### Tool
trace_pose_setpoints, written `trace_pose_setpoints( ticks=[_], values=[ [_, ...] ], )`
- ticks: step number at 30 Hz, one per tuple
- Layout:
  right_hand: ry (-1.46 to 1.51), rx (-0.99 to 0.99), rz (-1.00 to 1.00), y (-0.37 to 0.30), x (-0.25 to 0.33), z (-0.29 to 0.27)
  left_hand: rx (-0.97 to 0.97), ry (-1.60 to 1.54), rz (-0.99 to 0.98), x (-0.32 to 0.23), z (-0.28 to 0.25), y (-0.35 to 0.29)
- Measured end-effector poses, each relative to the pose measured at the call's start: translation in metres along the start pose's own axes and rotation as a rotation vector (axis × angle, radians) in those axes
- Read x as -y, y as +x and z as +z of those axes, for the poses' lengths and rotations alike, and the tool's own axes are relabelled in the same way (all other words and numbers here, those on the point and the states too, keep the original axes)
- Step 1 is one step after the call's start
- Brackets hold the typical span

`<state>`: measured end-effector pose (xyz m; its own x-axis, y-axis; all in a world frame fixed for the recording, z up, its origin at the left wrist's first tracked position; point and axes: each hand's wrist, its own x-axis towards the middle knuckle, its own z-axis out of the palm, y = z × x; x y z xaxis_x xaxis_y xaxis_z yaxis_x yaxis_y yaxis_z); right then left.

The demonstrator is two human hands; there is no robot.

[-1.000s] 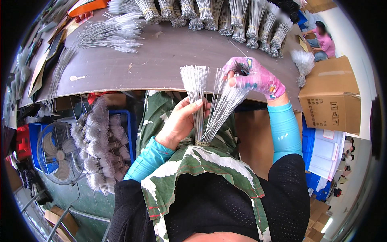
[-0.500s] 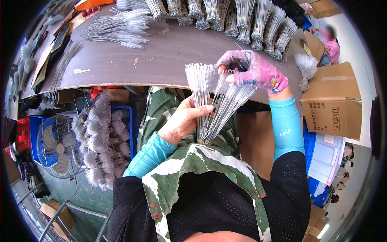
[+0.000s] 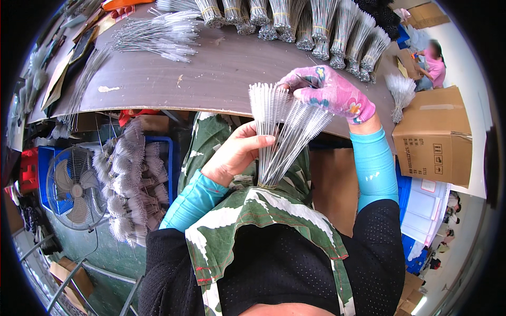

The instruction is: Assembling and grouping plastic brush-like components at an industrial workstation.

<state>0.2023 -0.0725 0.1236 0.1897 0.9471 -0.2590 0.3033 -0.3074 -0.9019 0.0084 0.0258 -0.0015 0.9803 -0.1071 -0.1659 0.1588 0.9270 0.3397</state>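
Left hand (image 3: 237,155), bare, grips a fanned brush bundle (image 3: 279,137) low on its stems, above the lap. Gloved right hand (image 3: 329,92) pinches the bristle tips. Beyond the hands, tied bundles (image 3: 295,21) line the desk (image 3: 211,73); loose brushes (image 3: 153,34) remain unbundled.

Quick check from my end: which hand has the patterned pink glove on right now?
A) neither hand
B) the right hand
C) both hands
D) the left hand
B: the right hand wears the pink patterned glove at the top of the fanned wire brushes, while the left hand gripping them lower down is bare.
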Motion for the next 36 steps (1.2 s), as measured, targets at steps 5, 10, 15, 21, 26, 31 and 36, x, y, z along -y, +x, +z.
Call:
trace_pose_setpoints(
  ticks=[5,10,15,21,26,31,36],
  values=[
    [0.063,-0.007,-0.031,-0.003,-0.004,0.002,-0.041,0.299,0.14,0.004,-0.006,0.001],
    [-0.078,-0.014,0.071,0.005,0.0,0.0,-0.106,0.422,0.209,0.008,0.006,0.006],
    [-0.266,0.034,0.214,0.009,0.012,0.008,-0.142,0.486,0.211,0.007,0.006,0.005],
    [-0.061,0.08,0.107,0.001,0.003,-0.003,-0.016,0.321,0.114,-0.003,-0.006,0.002],
    [-0.116,0.09,0.139,0.0,0.008,-0.008,-0.001,0.402,0.21,0.003,0.007,0.006],
    [-0.451,0.163,0.163,0.013,0.033,0.011,-0.077,0.607,0.278,0.012,0.017,0.008],
    [-0.27,0.143,0.03,0.008,0.023,0.008,-0.059,0.6,0.268,0.012,0.015,0.005]
  ],
)
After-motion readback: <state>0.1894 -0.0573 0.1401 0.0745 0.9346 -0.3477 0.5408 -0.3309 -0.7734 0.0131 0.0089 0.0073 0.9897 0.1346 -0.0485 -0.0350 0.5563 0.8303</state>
